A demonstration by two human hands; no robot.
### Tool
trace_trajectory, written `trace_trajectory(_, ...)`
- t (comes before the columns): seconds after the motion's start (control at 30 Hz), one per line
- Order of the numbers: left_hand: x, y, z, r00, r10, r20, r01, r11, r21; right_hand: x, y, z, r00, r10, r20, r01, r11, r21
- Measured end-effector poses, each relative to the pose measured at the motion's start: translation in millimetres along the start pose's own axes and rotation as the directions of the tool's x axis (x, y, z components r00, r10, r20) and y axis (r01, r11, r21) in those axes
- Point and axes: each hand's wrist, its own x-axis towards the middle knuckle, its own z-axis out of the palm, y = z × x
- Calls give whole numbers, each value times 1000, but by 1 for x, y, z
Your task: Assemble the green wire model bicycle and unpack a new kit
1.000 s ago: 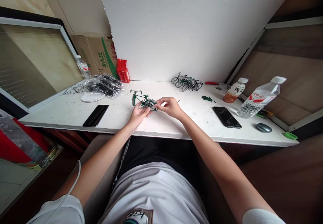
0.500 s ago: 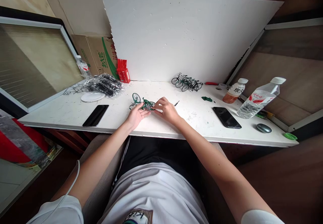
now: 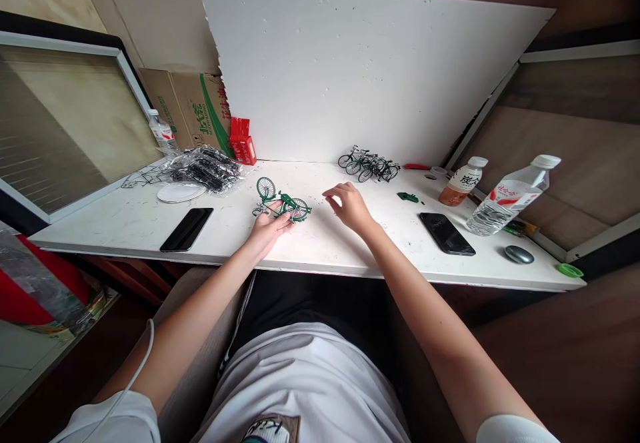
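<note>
Head view: at the white table (image 3: pixel 345 253), holds the green model bicycle (image 3: pixel 287 200) tilted in the left hand (image 3: pixel 268 230), with fingers closed on it; just beside, poises the right hand (image 3: pixel 353 207), with fingertips nearly meeting, contents unclear.

White table (image 3: pixel 320 253) under two phones (image 3: pixel 447 234), bottles (image 3: pixel 514 195), small bicycles (image 3: pixel 369 163).

left hand (image 3: pixel 267 232): partly hidden by green model bicycle (image 3: pixel 287 199) | right hand (image 3: pixel 351 207): grip unclear | shirt patch (image 3: pixel 274 428): bottom cut off
</note>
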Motion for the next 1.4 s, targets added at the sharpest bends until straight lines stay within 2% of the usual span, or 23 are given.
trace_trajectory(0.1,-1,2,2,1000,-12,-16,12,1000,-14,-3,18,-4,992,112,52,-113,993,23)
trace_trajectory(0.17,-2,3,3,1000,-19,-19,19,1000,-11,-4,18,-3,982,159,98,-172,975,140)
trace_trajectory(0.3,-2,4,3,1000,-13,10,13,1000,21,-2,-6,5,945,246,217,-318,844,431)
trace_trajectory(0.47,-3,2,3,999,1,46,-4,997,72,0,-34,14,936,197,291,-339,722,603)
trace_trajectory(0.63,-5,1,5,996,33,87,-43,992,121,-3,-37,24,935,207,287,-345,716,607)
trace_trajectory(0.77,-5,0,5,995,60,79,-72,986,148,-5,-34,32,933,244,263,-357,714,602)
trace_trajectory(0.93,-6,0,6,994,80,72,-91,983,161,-7,-29,38,923,253,290,-383,679,626)
trace_trajectory(1.1,-7,0,7,996,80,44,-87,981,176,-9,-29,42,917,281,282,-397,689,606)
trace_trajectory(1.4,-7,0,10,995,95,-41,-87,983,160,-8,-39,41,933,242,267,-359,687,632)
